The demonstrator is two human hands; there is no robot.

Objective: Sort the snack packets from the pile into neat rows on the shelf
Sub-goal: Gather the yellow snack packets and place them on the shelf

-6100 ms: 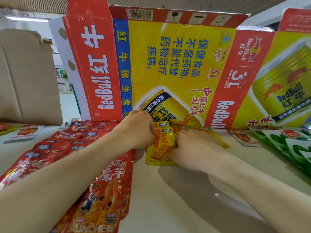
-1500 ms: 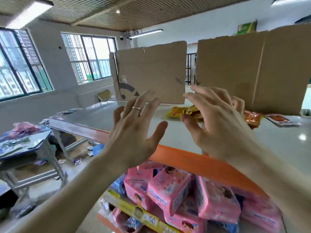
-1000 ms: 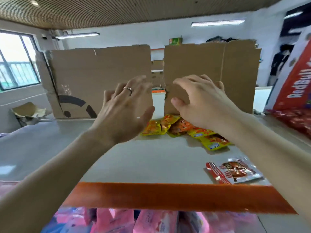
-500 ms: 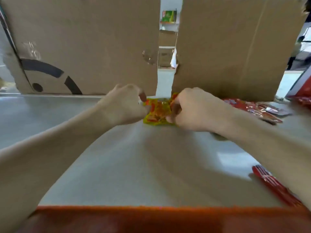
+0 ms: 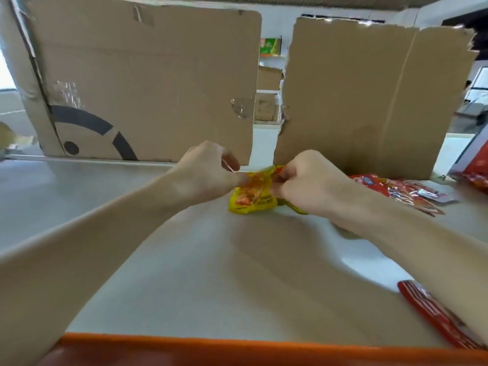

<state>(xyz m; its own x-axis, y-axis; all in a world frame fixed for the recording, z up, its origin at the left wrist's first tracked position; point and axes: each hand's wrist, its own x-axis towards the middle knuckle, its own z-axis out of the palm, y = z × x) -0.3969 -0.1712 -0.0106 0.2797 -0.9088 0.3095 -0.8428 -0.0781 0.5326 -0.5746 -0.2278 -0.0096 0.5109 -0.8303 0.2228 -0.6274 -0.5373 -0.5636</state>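
Note:
A small pile of yellow snack packets [image 5: 253, 199] lies at the back of the grey shelf top [image 5: 184, 260], in front of the gap between two cardboard sheets. My left hand [image 5: 208, 173] pinches the pile's upper left edge with curled fingers. My right hand [image 5: 309, 180] grips the pile's right side, and its fist hides part of the packets. Both forearms reach in from the near edge.
Two brown cardboard sheets [image 5: 148, 83] [image 5: 364, 96] stand upright behind the pile. Red snack packets [image 5: 396, 191] lie at the back right and another red packet [image 5: 438, 318] at the near right. An orange rail [image 5: 237, 350] edges the shelf front.
I turned from the Red Bull box and its row to the left part of the shelf, reached over with open hands, and both hands took hold of the yellow packets.

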